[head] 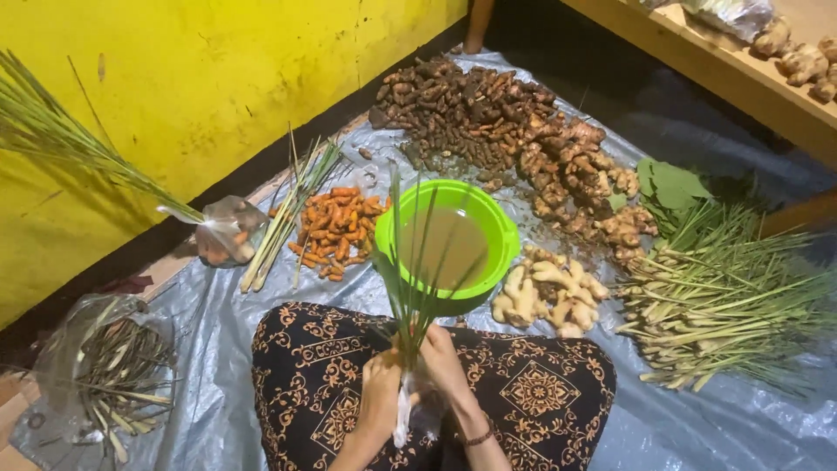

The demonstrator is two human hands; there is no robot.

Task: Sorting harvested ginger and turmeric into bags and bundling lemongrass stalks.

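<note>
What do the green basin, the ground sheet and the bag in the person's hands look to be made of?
Green basin: likely moulded plastic, with a smooth, evenly bright rim. Ground sheet: seems a grey plastic tarpaulin, creased and faintly shiny. Bag, gripped by the left hand and right hand around lemongrass stalks: thin clear plastic film, probably.

1. The basin (497,228) is glossy green plastic, smooth, holding cloudy brownish water.
2. The ground sheet (750,419) is grey plastic, shiny and wrinkled.
3. The skirt (540,392) is matt dark cloth with a printed tan pattern.
4. The wall (218,78) is matt yellow paint, scuffed and rough.
5. The shelf (741,74) is bare, smooth wood.
6. The bags (231,228) are thin clear plastic, crinkled and glossy.
7. The ginger (549,292) looks pale, knobbly and matt; the dark roots (462,109) look rough and earthy.
8. The orange roots (340,228) look slightly glossy.
</note>
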